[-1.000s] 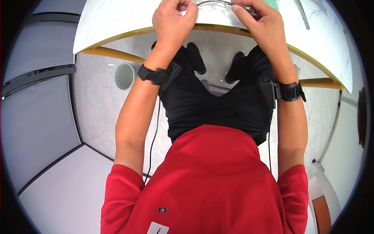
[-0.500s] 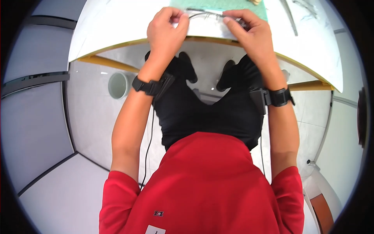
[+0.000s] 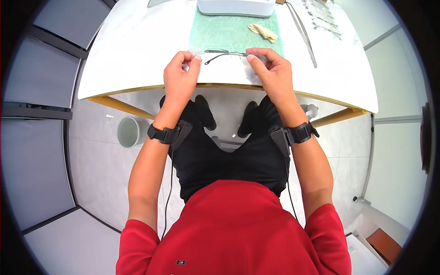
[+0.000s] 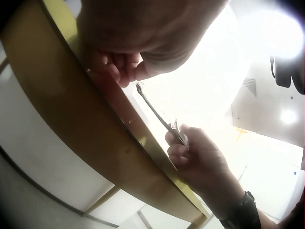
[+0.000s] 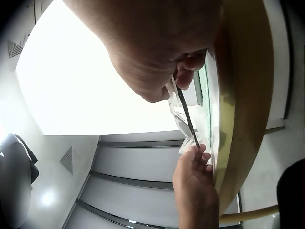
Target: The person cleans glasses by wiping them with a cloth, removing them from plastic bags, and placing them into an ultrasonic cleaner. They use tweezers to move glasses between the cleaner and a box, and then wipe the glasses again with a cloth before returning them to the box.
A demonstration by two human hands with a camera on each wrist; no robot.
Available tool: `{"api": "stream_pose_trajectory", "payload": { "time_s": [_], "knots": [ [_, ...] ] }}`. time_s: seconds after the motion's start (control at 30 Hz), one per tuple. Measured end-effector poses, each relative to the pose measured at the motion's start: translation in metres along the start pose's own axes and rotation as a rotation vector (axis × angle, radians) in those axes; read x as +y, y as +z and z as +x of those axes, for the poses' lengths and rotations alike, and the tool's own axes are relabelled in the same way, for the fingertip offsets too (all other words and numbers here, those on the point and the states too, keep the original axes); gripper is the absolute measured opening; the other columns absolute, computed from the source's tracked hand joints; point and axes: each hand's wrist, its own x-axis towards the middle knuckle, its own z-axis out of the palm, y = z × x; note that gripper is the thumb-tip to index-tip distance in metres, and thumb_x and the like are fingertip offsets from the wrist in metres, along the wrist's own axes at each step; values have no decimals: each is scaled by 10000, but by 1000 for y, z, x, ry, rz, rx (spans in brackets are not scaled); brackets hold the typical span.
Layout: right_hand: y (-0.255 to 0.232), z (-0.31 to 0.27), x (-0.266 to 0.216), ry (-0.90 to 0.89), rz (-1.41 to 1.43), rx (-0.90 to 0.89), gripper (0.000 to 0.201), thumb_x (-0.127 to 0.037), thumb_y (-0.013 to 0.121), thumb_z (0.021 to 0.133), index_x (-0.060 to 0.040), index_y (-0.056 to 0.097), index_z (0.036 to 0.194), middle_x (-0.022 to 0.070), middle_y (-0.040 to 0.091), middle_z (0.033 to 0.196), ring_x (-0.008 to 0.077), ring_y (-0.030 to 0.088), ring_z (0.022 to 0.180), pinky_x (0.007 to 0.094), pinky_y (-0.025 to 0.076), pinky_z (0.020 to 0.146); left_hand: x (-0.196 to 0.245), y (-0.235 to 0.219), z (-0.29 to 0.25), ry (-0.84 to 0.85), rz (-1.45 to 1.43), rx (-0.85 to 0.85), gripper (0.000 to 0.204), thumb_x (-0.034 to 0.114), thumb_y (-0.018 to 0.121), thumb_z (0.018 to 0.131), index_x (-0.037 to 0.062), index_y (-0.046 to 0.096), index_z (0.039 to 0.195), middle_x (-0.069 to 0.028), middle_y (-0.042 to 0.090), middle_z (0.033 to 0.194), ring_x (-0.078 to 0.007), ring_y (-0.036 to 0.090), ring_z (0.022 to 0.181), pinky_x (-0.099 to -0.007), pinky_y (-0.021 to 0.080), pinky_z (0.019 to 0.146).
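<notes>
Thin dark-framed glasses (image 3: 224, 54) hang over the table's near edge, pinched at one side between thumb and fingers of my right hand (image 3: 277, 73). One curved temple points left, its tip just short of my left hand (image 3: 179, 78). That hand has thumb and fingertips together on a thin whitish, see-through piece (image 3: 197, 52), perhaps film or cloth. In the left wrist view the temple (image 4: 155, 112) runs from the right hand (image 4: 200, 155) up towards the left fingers. The right wrist view shows the pale piece (image 5: 186, 142) by the left fingertips (image 5: 202, 150).
On the white table (image 3: 123, 59) lies a green mat (image 3: 215, 34) with a white tray (image 3: 236, 8) and a crumpled beige cloth (image 3: 263, 33). Metal tweezers-like strips (image 3: 305, 39) and small clear packets (image 3: 323, 20) are at the right. A bin (image 3: 129, 132) stands on the floor.
The head view has shifted, showing more of the tabletop. A small gap now shows between the left fingers and the temple tip, which met earlier. The right hand still holds the glasses.
</notes>
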Motion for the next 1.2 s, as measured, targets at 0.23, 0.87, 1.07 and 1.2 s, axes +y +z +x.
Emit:
{"api": "stream_pose_trajectory", "payload": {
  "time_s": [0.23, 0.87, 1.07, 1.2],
  "knots": [
    [1, 4, 2, 13, 39, 16, 243, -203, 740, 888, -42, 767, 1068, -75, 507, 658, 30, 367, 588, 220, 322, 531, 0, -7, 1, -43, -157, -24, 169, 160, 683, 922, -6, 662, 891, -10, 679, 793, -79, 521, 707, -251, 444, 680],
    [-3, 50, 2, -530, -612, -10, 228, -132, 744, 872, -54, 728, 1086, 148, 691, 1094, 314, 689, 862, 372, 559, 737, 2, -4, -3, 7, -108, 6, 138, 136, 716, 891, 13, 655, 878, -21, 677, 787, -99, 556, 705, -260, 445, 646],
    [-1, 45, 8, -456, -553, -58, 232, -132, 735, 881, -29, 720, 1089, 151, 693, 991, 315, 683, 825, 367, 547, 749, 7, -6, -5, 40, -125, 27, 136, 131, 709, 900, 13, 642, 890, 10, 626, 772, -69, 427, 682, -239, 401, 636],
    [1, 44, 3, -374, -562, -65, 222, -147, 716, 901, -14, 721, 1078, 160, 702, 955, 297, 687, 800, 353, 542, 740, 4, -6, -6, 26, -169, 26, 135, 127, 708, 899, 10, 641, 887, 12, 632, 781, -66, 427, 682, -235, 400, 637]
  ]
}}
